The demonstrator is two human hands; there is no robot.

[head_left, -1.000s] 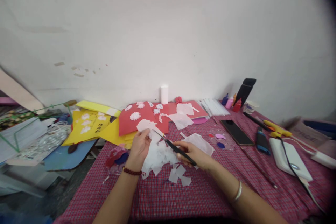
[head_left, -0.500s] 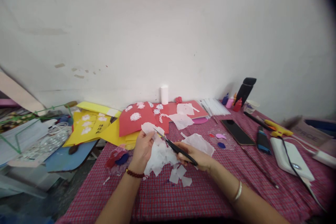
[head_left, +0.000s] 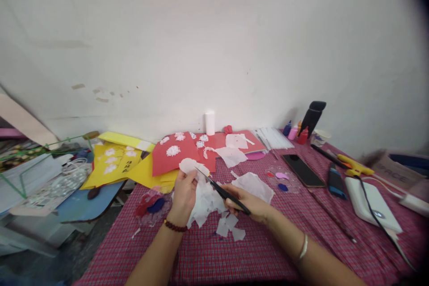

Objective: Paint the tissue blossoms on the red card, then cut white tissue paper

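Over scraps (head_left: 231, 225), scissors (head_left: 218, 189) point far-left, long axis diagonal; right fingers (head_left: 231, 187) wrap handles, left fingers (head_left: 191, 176) pinch paper (head_left: 188, 165).

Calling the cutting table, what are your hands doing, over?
Left hand pinching white paper. Right hand gripping black scissors, blades at the paper. Loose white scraps just below; nothing blocking the blades, over.
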